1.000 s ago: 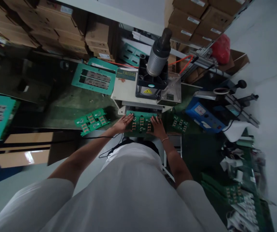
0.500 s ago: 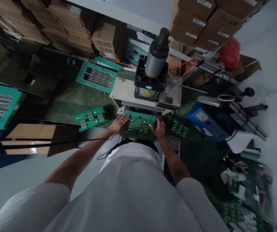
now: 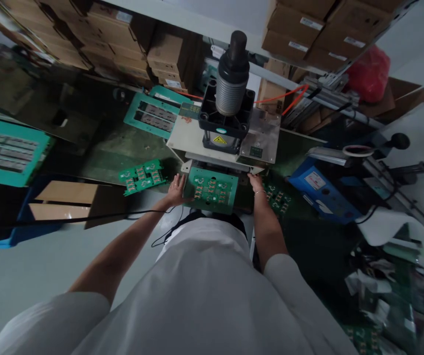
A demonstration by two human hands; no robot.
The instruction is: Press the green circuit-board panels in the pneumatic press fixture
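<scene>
At the front of the pneumatic press (image 3: 225, 125), the green circuit-board panel (image 3: 210, 191) lies flat, its right edge now free: the right hand (image 3: 256, 183) has shifted away to the press's right front corner, fingers partly curled (whether gripping anything, I cannot tell). The left hand (image 3: 176, 190), fingers extended and grasping nothing visible, rests by the panel's left edge. Dark green workbench (image 3: 110, 153), dim light, cardboard boxes (image 3: 165, 52) stacked behind.
</scene>
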